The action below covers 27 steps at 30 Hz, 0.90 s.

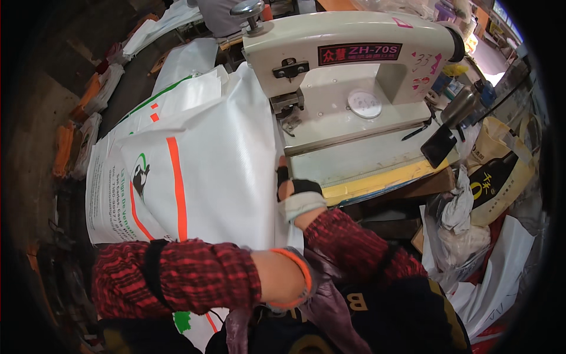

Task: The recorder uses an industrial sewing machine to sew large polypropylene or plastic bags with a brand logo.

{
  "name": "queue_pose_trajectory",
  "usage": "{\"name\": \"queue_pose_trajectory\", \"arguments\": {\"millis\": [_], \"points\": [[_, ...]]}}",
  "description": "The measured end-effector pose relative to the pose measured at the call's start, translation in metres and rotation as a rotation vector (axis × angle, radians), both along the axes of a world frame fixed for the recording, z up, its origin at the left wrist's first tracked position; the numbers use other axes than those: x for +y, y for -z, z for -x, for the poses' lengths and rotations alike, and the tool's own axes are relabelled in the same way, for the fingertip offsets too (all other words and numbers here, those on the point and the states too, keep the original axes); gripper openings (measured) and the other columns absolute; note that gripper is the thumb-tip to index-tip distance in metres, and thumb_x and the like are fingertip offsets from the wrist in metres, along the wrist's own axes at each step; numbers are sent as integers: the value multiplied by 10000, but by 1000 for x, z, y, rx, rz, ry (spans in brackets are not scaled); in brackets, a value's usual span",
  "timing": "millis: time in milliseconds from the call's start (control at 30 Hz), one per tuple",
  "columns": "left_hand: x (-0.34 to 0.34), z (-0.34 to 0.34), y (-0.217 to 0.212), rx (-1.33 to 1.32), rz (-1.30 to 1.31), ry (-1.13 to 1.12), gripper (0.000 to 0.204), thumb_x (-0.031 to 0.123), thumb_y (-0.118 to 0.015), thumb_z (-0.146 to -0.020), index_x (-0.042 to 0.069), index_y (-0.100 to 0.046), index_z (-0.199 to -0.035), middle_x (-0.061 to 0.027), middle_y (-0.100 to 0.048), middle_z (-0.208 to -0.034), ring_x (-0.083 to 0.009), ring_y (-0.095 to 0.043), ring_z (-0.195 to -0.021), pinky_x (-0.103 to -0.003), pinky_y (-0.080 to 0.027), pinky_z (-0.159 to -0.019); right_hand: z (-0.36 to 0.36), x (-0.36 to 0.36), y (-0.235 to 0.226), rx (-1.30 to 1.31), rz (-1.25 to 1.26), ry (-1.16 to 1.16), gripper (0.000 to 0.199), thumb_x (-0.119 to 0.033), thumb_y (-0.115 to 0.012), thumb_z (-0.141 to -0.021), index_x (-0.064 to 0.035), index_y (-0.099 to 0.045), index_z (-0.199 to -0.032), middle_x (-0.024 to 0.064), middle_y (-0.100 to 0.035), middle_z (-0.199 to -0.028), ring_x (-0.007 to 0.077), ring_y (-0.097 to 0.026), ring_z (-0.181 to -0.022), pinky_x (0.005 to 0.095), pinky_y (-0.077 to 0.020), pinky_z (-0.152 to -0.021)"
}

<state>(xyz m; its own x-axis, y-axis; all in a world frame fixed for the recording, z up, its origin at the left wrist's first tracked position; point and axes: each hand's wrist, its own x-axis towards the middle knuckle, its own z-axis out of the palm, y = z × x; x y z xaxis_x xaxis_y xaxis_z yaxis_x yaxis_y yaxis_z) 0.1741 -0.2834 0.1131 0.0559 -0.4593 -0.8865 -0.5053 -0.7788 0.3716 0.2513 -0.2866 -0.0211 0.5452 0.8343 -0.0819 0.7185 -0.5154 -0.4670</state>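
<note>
A large white sack (230,159) with orange stripes and a bird print lies spread in front of me, its right edge beside the needle area of a cream sewing machine (348,32). My right hand (296,194), in a black and pale fingerless glove, grips the sack's right edge just below the machine bed. One fingertip points up along that edge; the other fingers are mostly hidden. Across the lower part of the sack comes my left forearm in a red and black sleeve. My left hand (303,274), in a grey glove with an orange cuff, bends away near my body, its fingers out of sight.
More white sacks (188,62) lie behind at the far left. On the machine table are a round white lid (364,104), a black phone-like object (438,146) and a dark bottle (458,106). A printed bag (498,171) and crumpled plastic (466,245) crowd the right side.
</note>
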Motion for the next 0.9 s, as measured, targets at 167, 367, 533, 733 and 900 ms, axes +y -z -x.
{"name": "queue_pose_trajectory", "arguments": {"millis": [167, 367, 533, 733, 900], "points": [[23, -15, 15, 68, -38, -32, 200, 178, -567, -682, 66, -666, -816, -120, -643, -790, -310, -619, -726, -405, -493, -612, -33, 17, -5, 211, 68, 135, 439, -152, -460, -790, 75, -375, -1156, 217, -607, -705, 345, -615, -625, 413, -481, -529], [23, -1, 24, 109, 30, -5, 184, 156, -570, -655, 13, -649, -740, -153, -638, -752, -336, -614, -687, -408, -497, -613, -18, 5, -5, 126, -69, 158, 564, -151, -430, -831, 89, -237, -1304, 207, -616, -714, 332, -625, -639, 405, -490, -542], [21, 12, 62, -73, 64, -41, 254, 249, -746, -601, 150, -682, -825, 25, -634, -850, -160, -591, -680, -299, -487, -634, -17, 3, -7, 128, -92, 207, 521, -143, -418, -830, 78, -276, -1281, 203, -614, -713, 339, -620, -630, 413, -485, -532], [44, -17, 47, -149, 35, -94, 273, 248, -674, -657, 79, -666, -872, -70, -638, -865, -237, -603, -719, -325, -496, -646, -33, 14, -6, 317, 21, 235, 296, -222, -491, -786, 3, -522, -976, 256, -583, -806, 417, -592, -749, 473, -467, -633], [81, -7, 32, -445, 201, -216, 376, 420, -622, -676, 45, -616, -699, -139, -614, -694, -332, -609, -719, -404, -471, -647, -18, 0, 35, 183, -254, 101, 419, -241, -486, -812, -62, -424, -1186, 257, -568, -953, 446, -557, -822, 456, -482, -689]]}}
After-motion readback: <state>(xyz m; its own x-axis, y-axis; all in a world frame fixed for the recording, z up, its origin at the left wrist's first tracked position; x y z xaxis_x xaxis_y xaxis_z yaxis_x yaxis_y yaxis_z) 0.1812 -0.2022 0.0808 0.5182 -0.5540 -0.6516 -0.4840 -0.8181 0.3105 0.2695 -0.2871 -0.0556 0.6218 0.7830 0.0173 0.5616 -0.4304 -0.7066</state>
